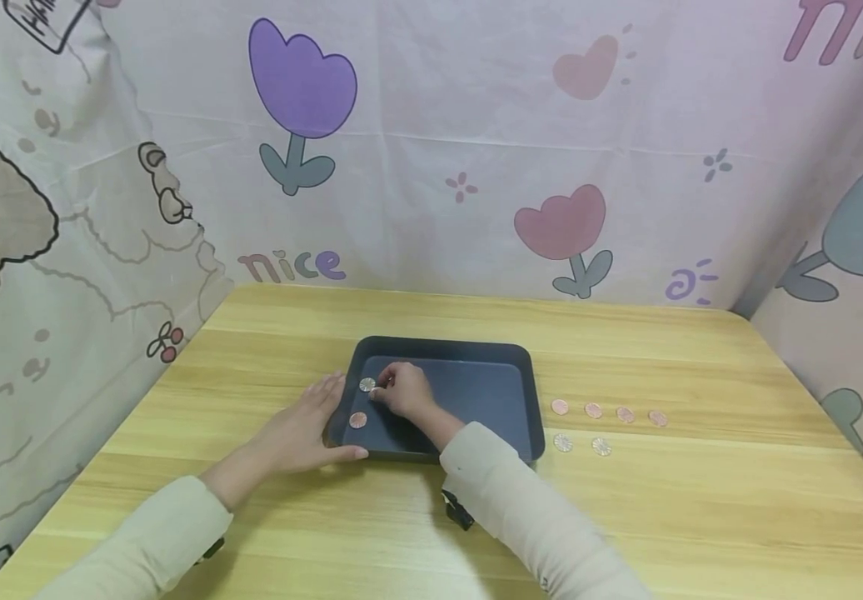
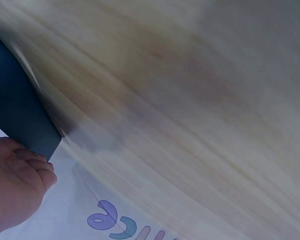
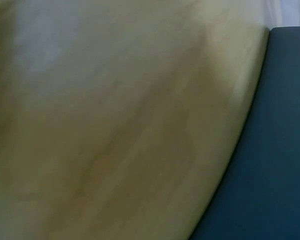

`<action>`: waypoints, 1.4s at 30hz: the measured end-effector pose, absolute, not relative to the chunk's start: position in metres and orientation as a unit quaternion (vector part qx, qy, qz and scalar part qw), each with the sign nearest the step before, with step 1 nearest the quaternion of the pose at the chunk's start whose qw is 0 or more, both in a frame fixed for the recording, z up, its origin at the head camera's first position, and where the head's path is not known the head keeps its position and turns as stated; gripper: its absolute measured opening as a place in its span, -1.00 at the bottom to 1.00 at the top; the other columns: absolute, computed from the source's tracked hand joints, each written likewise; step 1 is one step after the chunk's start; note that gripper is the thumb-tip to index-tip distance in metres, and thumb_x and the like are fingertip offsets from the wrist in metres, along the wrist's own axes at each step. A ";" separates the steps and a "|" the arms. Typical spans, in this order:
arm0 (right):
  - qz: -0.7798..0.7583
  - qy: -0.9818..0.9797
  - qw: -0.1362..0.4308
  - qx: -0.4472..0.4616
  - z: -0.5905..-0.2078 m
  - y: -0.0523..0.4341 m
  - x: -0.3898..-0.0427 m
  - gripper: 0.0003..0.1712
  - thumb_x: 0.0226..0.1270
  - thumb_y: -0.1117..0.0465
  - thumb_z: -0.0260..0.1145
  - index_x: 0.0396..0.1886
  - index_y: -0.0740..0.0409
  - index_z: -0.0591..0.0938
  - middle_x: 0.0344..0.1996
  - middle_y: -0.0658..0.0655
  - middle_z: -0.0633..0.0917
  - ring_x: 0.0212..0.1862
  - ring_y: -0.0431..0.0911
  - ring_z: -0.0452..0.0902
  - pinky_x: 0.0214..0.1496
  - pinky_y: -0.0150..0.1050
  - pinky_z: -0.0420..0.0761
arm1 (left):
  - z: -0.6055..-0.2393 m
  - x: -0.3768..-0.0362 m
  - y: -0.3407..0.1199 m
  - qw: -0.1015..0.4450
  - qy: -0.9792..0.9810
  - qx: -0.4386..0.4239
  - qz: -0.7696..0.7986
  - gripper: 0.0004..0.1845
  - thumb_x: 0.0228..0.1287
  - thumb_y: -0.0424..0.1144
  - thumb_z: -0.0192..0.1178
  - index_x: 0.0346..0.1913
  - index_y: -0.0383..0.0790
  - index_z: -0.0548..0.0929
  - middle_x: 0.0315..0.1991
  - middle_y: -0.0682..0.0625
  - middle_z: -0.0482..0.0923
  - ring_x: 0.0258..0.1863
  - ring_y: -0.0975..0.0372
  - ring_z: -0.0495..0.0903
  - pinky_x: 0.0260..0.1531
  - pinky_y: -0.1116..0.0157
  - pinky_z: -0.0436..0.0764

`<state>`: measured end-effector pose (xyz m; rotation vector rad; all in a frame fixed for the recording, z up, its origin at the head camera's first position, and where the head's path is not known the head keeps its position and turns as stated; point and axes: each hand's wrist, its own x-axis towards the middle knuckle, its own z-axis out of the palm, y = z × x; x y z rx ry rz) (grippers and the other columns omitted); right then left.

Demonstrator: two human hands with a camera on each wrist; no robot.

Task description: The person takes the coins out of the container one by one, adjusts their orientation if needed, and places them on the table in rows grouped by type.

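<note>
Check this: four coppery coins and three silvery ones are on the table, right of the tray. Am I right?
Not quite: only two silvery coins, not three, lie there. The head view shows them on the table, right of the tray, with the four coppery coins.

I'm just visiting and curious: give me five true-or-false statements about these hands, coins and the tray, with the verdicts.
1. The left hand touches the dark tray. True.
2. The right hand is outside the tray. False: it is inside.
3. Four copper-coloured coins lie in a row on the table. True.
4. The two silver-coloured coins on the table lie left of the tray. False: right of it.
5. A copper-coloured coin lies in the tray. True.
</note>
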<state>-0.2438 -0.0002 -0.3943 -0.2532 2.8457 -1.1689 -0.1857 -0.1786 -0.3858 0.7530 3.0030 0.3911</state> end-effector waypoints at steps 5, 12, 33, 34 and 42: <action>-0.321 0.944 0.024 -0.070 -0.394 -0.005 -0.244 -0.81 0.07 0.13 0.40 -0.34 0.12 0.67 -0.50 0.00 0.66 -0.45 -0.19 0.48 -0.40 -0.38 0.48 | -0.387 -0.186 -0.179 0.009 0.962 0.243 0.124 0.18 -0.04 0.42 0.13 0.38 -0.49 0.07 0.41 -0.33 0.06 0.41 -0.14 0.06 0.38 -0.02 0.17; -0.301 0.951 0.009 -0.072 -0.396 -0.006 -0.242 -0.86 0.08 0.18 0.39 -0.40 0.13 0.63 -0.46 0.03 0.67 -0.43 -0.15 0.50 -0.40 -0.32 0.50 | -0.388 -0.187 -0.179 0.016 0.963 0.239 0.125 0.20 -0.04 0.44 0.11 0.39 -0.48 0.04 0.43 -0.32 0.01 0.42 -0.13 0.03 0.39 -0.01 0.13; -0.441 0.894 0.052 -0.067 -0.393 0.021 -0.232 -0.73 0.18 0.31 0.31 -0.69 0.27 0.56 -0.86 -0.02 0.44 -0.77 -0.26 0.29 -0.71 -0.49 0.31 | -0.386 -0.184 -0.178 0.018 0.964 0.230 0.129 0.21 -0.05 0.45 0.11 0.39 -0.48 0.03 0.43 -0.32 0.00 0.42 -0.15 0.02 0.38 -0.02 0.16; -0.459 0.884 0.063 -0.057 -0.393 0.022 -0.230 -0.74 0.18 0.31 0.30 -0.67 0.28 0.57 -0.87 -0.03 0.42 -0.80 -0.26 0.29 -0.74 -0.49 0.30 | -0.386 -0.184 -0.178 0.018 0.964 0.231 0.130 0.21 -0.05 0.45 0.11 0.39 -0.48 0.03 0.43 -0.32 0.00 0.42 -0.15 0.02 0.38 -0.02 0.16; -0.542 0.833 0.111 -0.020 -0.384 0.036 -0.220 -0.78 0.21 0.32 0.25 -0.60 0.33 0.56 -0.82 -0.03 0.43 -0.79 -0.25 0.30 -0.76 -0.48 0.35 | -0.387 -0.184 -0.178 0.022 0.964 0.229 0.132 0.22 -0.07 0.47 0.10 0.40 -0.45 0.01 0.44 -0.29 -0.03 0.43 -0.13 0.01 0.40 -0.01 0.14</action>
